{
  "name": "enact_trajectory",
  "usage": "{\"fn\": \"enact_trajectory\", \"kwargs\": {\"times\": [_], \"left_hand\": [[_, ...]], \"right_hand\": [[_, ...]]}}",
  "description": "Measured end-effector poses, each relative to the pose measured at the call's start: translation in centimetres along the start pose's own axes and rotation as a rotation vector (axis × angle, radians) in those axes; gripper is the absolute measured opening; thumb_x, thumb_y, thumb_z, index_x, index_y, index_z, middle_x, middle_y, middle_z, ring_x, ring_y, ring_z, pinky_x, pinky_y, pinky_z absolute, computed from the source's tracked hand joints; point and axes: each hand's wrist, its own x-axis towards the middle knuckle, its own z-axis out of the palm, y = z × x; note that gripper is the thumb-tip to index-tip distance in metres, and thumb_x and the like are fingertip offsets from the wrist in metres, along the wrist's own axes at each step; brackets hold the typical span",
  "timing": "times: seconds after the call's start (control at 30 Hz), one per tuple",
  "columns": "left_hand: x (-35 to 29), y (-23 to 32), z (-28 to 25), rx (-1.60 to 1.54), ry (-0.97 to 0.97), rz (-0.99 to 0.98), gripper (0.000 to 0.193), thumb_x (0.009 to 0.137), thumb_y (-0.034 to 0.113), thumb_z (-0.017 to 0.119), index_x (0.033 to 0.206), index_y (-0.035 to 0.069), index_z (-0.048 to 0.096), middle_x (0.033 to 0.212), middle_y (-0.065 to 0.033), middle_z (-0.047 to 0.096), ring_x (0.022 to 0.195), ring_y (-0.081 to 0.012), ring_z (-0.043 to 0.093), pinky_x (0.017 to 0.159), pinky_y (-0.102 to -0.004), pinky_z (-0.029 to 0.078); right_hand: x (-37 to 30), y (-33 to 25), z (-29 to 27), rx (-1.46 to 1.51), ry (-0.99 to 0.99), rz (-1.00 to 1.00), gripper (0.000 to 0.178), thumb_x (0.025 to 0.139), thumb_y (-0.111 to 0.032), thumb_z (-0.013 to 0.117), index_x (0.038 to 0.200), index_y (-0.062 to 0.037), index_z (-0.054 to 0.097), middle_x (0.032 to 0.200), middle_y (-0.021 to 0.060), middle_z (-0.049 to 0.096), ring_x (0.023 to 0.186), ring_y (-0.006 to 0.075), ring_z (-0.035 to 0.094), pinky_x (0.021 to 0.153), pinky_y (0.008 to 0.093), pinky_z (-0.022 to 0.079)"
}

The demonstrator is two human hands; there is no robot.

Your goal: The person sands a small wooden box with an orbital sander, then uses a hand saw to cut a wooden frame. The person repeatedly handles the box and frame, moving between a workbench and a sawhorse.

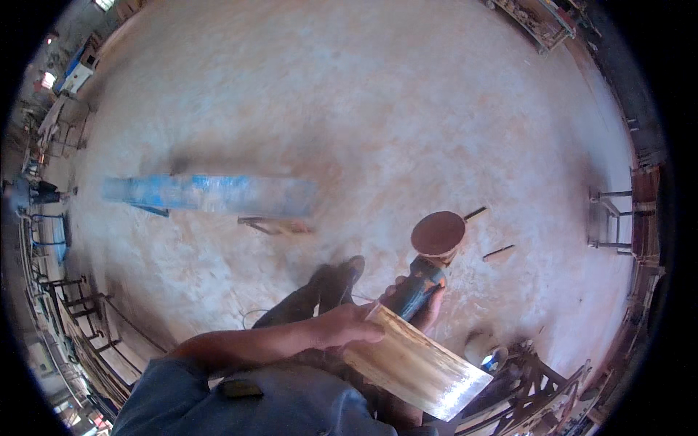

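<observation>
My left hand (352, 325) grips one end of a flat wooden board (414, 361), thumb lying on its face. The board slants down to the right in front of my body, and its far corner shines in the light. Beyond the board, my right hand (434, 309) is wrapped round the dark body of a handheld disc sander (419, 289). Its round reddish-brown sanding disc (438, 232) faces up, apart from the board. Part of my right hand and forearm is hidden behind the board and the tool.
A low, narrow bench with a blue-streaked top (211, 195) stands ahead to the left. Thin wood strips (499, 252) lie on the dusty floor. At lower right are a bucket (480, 350) and a wood heap (534, 389). Metal frames (94, 320) line the left side.
</observation>
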Motion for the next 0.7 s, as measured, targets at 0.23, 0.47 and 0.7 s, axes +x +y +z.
{"fn": "enact_trajectory", "kwargs": {"times": [0.23, 0.47, 0.7], "left_hand": [[4.8, -0.9, -0.4, -0.256, 0.024, 0.177, 0.032, 0.088, 0.023, 0.070, 0.113, 0.003, 0.067, 0.096, -0.0019, 0.067, 0.090, -0.0117, 0.059, 0.084, -0.0299, 0.046], [3.8, 1.0, -3.7, -0.077, 0.034, 0.004, 0.038, 0.088, 0.029, 0.068, 0.113, 0.001, 0.065, 0.089, -0.0033, 0.063, 0.073, -0.0094, 0.056, 0.054, -0.0255, 0.042], [-3.3, -2.8, -18.7, -0.090, 0.550, 0.408, 0.026, 0.094, 0.014, 0.063, 0.119, 0.006, 0.064, 0.098, -0.0029, 0.070, 0.086, -0.0078, 0.063, 0.069, -0.0232, 0.052]], "right_hand": [[2.6, -2.5, 0.3, -0.008, -0.002, 0.034, 0.081, 0.084, -0.076, 0.050, 0.124, -0.0059, 0.050, 0.109, 0.0156, 0.064, 0.093, 0.0317, 0.063, 0.080, 0.0455, 0.054], [6.2, -3.3, -2.7, -0.006, -0.157, 0.035, 0.085, 0.080, -0.079, 0.052, 0.124, -0.0070, 0.049, 0.099, 0.0110, 0.059, 0.084, 0.0279, 0.059, 0.076, 0.0451, 0.051], [7.3, -7.8, -6.7, -0.317, 0.149, -0.018, 0.068, 0.088, -0.071, 0.049, 0.119, -0.0101, 0.056, 0.096, 0.0109, 0.064, 0.082, 0.0287, 0.064, 0.071, 0.0460, 0.054]]}}
